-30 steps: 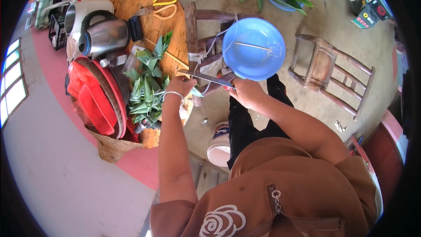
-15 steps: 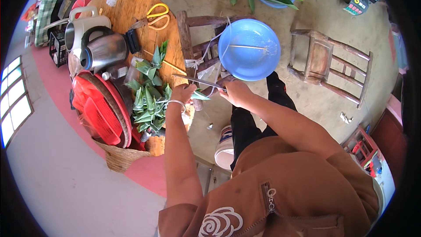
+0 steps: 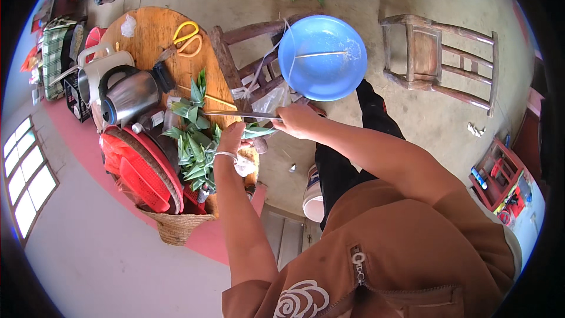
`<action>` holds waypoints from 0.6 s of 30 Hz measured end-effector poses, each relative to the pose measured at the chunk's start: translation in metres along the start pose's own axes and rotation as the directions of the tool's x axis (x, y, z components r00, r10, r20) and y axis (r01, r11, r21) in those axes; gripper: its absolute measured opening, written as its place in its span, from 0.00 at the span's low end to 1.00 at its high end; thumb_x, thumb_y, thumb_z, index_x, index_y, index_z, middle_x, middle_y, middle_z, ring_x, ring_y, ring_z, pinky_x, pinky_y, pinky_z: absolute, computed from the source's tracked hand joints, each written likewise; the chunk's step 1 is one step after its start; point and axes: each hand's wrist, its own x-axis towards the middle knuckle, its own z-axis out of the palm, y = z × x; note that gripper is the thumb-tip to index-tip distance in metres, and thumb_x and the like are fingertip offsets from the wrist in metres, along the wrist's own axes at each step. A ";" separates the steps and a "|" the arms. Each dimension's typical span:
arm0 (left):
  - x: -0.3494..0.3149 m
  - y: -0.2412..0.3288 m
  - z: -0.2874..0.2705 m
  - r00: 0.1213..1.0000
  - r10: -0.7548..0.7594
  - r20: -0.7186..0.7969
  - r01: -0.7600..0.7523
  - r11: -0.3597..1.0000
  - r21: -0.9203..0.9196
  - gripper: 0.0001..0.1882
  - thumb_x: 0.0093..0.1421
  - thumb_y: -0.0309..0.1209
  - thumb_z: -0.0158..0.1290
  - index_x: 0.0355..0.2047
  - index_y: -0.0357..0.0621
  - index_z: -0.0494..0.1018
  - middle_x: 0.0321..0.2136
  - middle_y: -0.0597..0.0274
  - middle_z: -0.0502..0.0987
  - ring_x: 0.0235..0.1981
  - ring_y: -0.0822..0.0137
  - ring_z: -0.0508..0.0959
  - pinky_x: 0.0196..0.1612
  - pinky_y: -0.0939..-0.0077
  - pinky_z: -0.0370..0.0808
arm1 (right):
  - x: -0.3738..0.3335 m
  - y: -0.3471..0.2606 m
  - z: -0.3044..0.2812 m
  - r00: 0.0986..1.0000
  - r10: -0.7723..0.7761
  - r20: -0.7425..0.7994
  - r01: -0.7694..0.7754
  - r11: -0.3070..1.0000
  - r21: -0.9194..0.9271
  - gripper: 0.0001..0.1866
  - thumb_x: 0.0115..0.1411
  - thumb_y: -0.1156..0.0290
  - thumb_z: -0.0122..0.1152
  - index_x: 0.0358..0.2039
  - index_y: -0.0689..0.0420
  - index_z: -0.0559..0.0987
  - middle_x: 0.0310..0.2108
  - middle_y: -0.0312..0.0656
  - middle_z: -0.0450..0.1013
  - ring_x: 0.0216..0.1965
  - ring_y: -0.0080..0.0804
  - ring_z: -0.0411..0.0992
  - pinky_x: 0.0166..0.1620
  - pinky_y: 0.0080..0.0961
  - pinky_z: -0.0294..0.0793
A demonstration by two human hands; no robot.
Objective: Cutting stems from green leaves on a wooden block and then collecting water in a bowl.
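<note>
My right hand (image 3: 297, 121) grips the handle end of a long, thin-bladed knife (image 3: 241, 115), its blade pointing left over the table's edge. Just below the blade, my left hand (image 3: 232, 136), with a bracelet at the wrist, is closed on a green leaf (image 3: 259, 131) whose end sticks out to the right. Its fingers are partly hidden. A heap of folded green leaf bundles (image 3: 197, 150) lies on the wooden table (image 3: 159, 23) to the left of that hand. Close behind the knife, a thin yellowish stick (image 3: 220, 103) lies at the table edge.
Scissors (image 3: 189, 40), an electric kettle (image 3: 132, 93) and red baskets (image 3: 141, 176) crowd the table. A blue basin (image 3: 323, 79) with a stick in it rests by a wooden chair (image 3: 250, 32). Another chair (image 3: 424, 56) lies right; a white bucket (image 3: 313, 200) stands near my legs.
The view has shifted and turned slightly. The knife blade has gone from slanting to nearly level, with its tip farther left in the picture. Both hands keep their hold.
</note>
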 end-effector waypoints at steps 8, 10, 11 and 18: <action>-0.027 -0.030 -0.012 0.997 0.042 0.067 -0.018 0.946 -0.323 0.13 0.59 0.37 0.48 0.36 0.39 0.70 0.26 0.59 0.75 0.24 0.67 0.75 0.28 0.74 0.74 | -0.003 0.004 -0.004 0.996 -0.013 -0.087 0.018 0.998 0.059 0.21 0.59 0.55 0.48 0.27 0.64 0.74 0.22 0.53 0.72 0.27 0.54 0.72 0.32 0.45 0.70; -0.056 -0.038 -0.011 0.991 0.108 0.083 -0.049 0.851 -0.522 0.12 0.59 0.37 0.49 0.36 0.40 0.70 0.26 0.59 0.75 0.24 0.67 0.75 0.28 0.74 0.74 | -0.034 -0.005 -0.003 0.991 -0.007 -0.136 0.026 0.990 0.140 0.21 0.59 0.56 0.48 0.27 0.64 0.74 0.21 0.53 0.72 0.26 0.53 0.72 0.32 0.45 0.69; -0.072 -0.042 -0.012 0.982 0.174 0.077 -0.073 0.716 -0.694 0.11 0.59 0.36 0.50 0.36 0.41 0.69 0.25 0.59 0.75 0.24 0.67 0.75 0.27 0.74 0.73 | -0.051 -0.015 -0.003 0.983 -0.001 -0.183 0.043 0.974 0.224 0.20 0.59 0.56 0.48 0.27 0.63 0.75 0.20 0.53 0.72 0.25 0.53 0.71 0.32 0.44 0.69; -0.008 -0.049 -0.012 0.927 0.090 -0.365 -0.231 0.902 -0.364 0.15 0.53 0.40 0.56 0.31 0.39 0.72 0.21 0.60 0.75 0.15 0.68 0.73 0.21 0.76 0.70 | -0.036 0.004 -0.013 0.983 0.051 -0.175 0.013 0.939 0.344 0.19 0.59 0.57 0.50 0.26 0.62 0.74 0.18 0.52 0.70 0.23 0.51 0.71 0.29 0.42 0.68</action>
